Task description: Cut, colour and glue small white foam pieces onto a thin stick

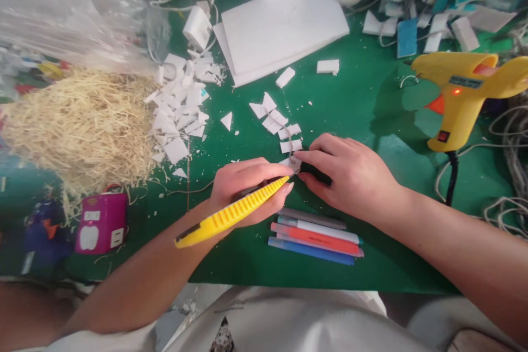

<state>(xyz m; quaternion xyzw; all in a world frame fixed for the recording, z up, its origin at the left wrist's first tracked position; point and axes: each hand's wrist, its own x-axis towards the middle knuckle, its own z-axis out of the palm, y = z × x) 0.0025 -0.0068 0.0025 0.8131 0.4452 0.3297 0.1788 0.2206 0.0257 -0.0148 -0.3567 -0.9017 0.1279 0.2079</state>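
Observation:
My left hand [249, 190] is wrapped round a yellow ridged utility knife [243, 206], whose dark tail end points down to the left. The front of the knife is by a small white foam piece [292, 164], and the blade itself is hard to make out. Thumb and fingertips of my right hand [348, 173] grip the right side of that piece. A thin grey cord [289, 140] runs up from it across several white foam pieces [275, 121] laid in a row on the green table [355, 102].
Several markers [315, 236] lie below my hands. A yellow glue gun [462, 93] with a lit red light stands at right. White foam sheets [284, 27] lie behind, foam scraps [177, 121] and straw shreds [82, 126] at left, beside a magenta box [101, 224].

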